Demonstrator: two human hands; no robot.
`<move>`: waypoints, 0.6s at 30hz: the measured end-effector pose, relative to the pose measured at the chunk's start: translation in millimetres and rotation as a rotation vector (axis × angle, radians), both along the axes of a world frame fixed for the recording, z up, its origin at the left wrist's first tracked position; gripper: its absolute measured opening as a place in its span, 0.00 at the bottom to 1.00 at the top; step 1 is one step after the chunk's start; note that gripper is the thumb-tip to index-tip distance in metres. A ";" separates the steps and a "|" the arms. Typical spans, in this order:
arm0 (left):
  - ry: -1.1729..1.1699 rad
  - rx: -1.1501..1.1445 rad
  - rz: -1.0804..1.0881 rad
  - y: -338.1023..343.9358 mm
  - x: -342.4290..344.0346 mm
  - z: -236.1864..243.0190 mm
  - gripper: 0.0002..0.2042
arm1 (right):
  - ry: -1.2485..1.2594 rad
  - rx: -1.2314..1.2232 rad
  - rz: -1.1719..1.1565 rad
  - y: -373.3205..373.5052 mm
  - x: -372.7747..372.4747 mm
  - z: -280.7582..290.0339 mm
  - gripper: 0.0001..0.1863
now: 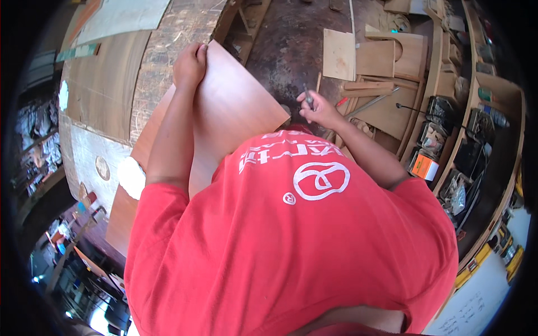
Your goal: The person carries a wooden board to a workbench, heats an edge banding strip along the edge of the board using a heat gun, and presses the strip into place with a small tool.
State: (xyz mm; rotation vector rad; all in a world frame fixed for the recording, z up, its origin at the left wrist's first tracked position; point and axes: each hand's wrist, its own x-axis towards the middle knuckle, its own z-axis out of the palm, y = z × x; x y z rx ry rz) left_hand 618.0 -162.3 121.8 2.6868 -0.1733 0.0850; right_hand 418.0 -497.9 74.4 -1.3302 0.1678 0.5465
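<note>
A smooth reddish-brown wooden panel (232,92) lies at a slant in front of me, one corner pointing away. At its far corner my left hand (190,66) is closed on the edge, its forearm lying across the panel. My right hand (320,111) is raised to the right of the panel, apart from it. It pinches a short, slim tool (308,98), greyish, its tip pointing away; its exact kind is too small to make out. My red shirt hides the near part of the panel.
A worn workbench (162,61) carries a plywood sheet (106,89) at left. Flat wood offcuts (339,56) and strips (367,89) lie at right. Beyond them a wooden shelf (475,112) holds dark bins (434,137) and an orange-and-white box (424,167).
</note>
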 end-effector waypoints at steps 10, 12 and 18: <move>-0.045 -0.017 -0.028 1.0 6.7 -6.0 0.13 | -0.039 -0.146 0.126 19.3 5.8 5.0 0.12; -0.062 -0.016 -0.039 -5.7 3.7 1.8 0.13 | -0.019 -0.113 0.140 20.8 5.0 -0.5 0.13; -0.051 -0.006 -0.025 -4.5 -0.7 6.7 0.12 | -0.021 0.062 0.053 30.2 -4.3 -27.7 0.16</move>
